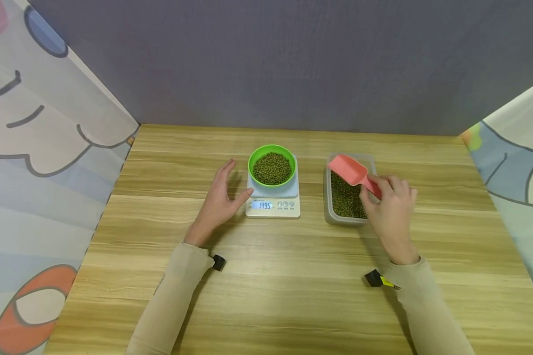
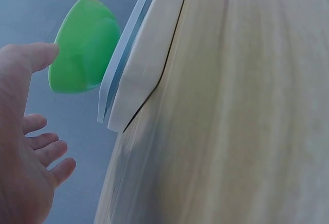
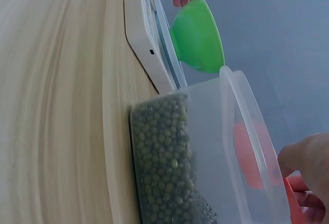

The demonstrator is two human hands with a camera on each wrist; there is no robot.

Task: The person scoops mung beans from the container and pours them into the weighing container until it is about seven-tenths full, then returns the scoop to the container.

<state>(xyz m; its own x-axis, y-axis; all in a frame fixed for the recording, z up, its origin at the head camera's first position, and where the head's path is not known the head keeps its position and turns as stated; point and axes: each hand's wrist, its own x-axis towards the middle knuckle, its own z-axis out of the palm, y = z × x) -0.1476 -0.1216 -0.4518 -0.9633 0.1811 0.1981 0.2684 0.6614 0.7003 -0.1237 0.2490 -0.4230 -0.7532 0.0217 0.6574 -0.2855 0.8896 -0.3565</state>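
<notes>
A green bowl (image 1: 253, 178) of mung beans (image 1: 272, 168) sits on a white kitchen scale (image 1: 273, 213), whose display appears to read 149.5. My left hand (image 1: 222, 200) is beside the scale's left side, fingers spread and holding nothing. In the left wrist view its thumb (image 2: 43, 55) appears in front of the green bowl (image 2: 85, 49); contact cannot be told. My right hand (image 1: 392, 209) grips the handle of a pink scoop (image 1: 348, 169) above a clear plastic container (image 1: 327, 207) of mung beans. No beans show in the scoop. Through the container wall, beans (image 3: 164, 152) fill its lower part.
The wooden table (image 1: 275, 286) ends at a grey wall panel (image 1: 293, 64) behind. Cartoon-printed cloth (image 1: 35, 207) hangs at the left and at the right. Small black devices (image 1: 219, 262) are worn at both wrists. The container stands to the right of the scale, with a gap between.
</notes>
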